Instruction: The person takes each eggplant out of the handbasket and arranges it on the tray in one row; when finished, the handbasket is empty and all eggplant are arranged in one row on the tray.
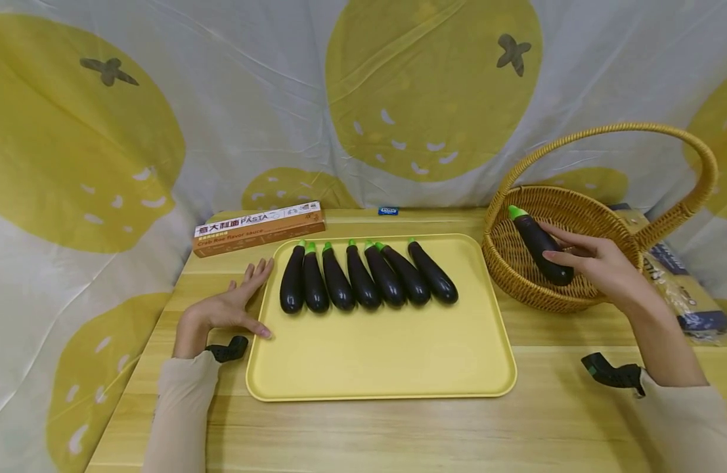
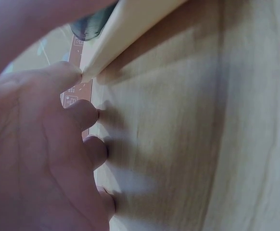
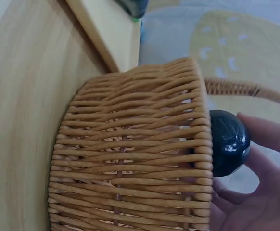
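My right hand [image 1: 599,263] grips a dark eggplant [image 1: 540,246] with a green stem end, held over the opening of a wicker basket [image 1: 534,299]. In the right wrist view the eggplant's rounded end [image 3: 229,143] shows just past the basket rim [image 3: 202,144]. Several more eggplants [image 1: 363,282] lie side by side in a row on a yellow tray [image 1: 381,361], stems toward the back. My left hand [image 1: 230,309] rests at the tray's left edge, fingers spread, thumb on the rim. The left wrist view shows its fingertips [image 2: 84,114] down by the tabletop.
Behind the tray's left corner lies a pasta box [image 1: 259,228]. A small blue packet [image 1: 388,211] sits at the back edge of the wooden table [image 1: 398,433]. Right of the basket is a plastic-wrapped package [image 1: 688,295]. The basket's tall handle [image 1: 629,128] arches above it.
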`<state>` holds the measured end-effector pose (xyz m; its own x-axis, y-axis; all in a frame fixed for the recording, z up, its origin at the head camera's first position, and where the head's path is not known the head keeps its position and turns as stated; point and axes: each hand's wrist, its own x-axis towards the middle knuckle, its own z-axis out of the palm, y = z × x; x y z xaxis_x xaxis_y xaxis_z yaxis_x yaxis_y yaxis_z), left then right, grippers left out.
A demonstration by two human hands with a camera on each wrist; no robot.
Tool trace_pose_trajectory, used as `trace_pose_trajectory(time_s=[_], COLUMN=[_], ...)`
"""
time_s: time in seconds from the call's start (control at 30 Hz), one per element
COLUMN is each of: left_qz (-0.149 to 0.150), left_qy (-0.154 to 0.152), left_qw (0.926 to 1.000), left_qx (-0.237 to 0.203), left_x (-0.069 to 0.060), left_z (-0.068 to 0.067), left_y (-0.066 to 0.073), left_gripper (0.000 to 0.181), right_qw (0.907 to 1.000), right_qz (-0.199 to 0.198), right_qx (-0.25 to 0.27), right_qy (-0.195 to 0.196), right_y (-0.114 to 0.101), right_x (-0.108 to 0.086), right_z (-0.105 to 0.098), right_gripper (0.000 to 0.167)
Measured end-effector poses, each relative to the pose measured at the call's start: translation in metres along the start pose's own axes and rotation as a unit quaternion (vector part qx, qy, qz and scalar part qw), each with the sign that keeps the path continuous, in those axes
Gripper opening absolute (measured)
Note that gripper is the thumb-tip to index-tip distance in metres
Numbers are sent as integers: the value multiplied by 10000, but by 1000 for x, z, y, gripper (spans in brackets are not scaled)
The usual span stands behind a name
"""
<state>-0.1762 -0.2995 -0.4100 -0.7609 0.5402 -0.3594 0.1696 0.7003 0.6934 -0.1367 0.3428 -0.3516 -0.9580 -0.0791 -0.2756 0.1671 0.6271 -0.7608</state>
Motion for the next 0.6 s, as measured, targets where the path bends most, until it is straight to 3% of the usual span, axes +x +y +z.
trace_pose_trajectory(time_s=[0.6], left_qz=[53], left_qy=[4], left_qw=[9999], left_qx=[-126], left_x=[-1], left_z=[0], left_y=[0], left_gripper=[145], right_qw=[9944], right_qz=[-845], right_qx=[633], right_qy=[39], right_y=[-10], right_x=[-37], right_z=[15], right_gripper=[56])
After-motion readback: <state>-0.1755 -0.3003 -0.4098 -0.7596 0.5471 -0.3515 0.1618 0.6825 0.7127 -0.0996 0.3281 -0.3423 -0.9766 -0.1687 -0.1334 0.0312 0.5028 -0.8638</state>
